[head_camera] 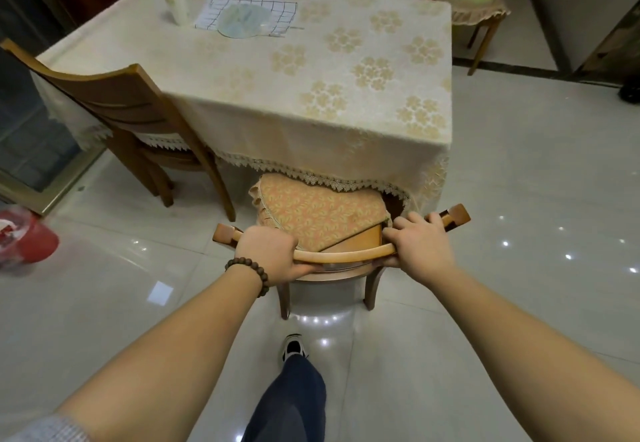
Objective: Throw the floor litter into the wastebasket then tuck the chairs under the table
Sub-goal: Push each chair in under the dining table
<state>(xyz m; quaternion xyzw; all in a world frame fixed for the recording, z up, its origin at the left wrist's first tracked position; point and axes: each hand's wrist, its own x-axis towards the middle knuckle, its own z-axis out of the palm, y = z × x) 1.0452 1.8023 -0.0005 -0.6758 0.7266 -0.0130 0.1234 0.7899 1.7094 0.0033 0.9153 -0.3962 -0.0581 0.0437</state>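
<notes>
**Both hands on the near chair, seat part-way under the table**

Your left hand (268, 251) is wrapped over the curved top rail of the near chair (346, 257), fingers curled shut around the wood, thumb underneath. Bead bracelet (250, 272) on that wrist. Your right hand (417, 242) grips the same rail toward its right end, fingers closed over the top.

Chair faces the table (277, 78); its patterned seat cushion (318, 213) has its front edge beneath the lace hem of the tablecloth (311, 150), rear half of the seat in the open. Two back legs stand on the glossy tile floor (519, 233).

Second chair (135, 112) at the table's left side, angled, seat partly under the cloth. Two more chair backs show past the far edge, another chair off the far right corner.

Red wastebasket (24, 239) at left edge, lined with a clear bag, well apart from the chair.

Your shoe (294, 346) and dark trouser leg sit just behind the near chair
</notes>
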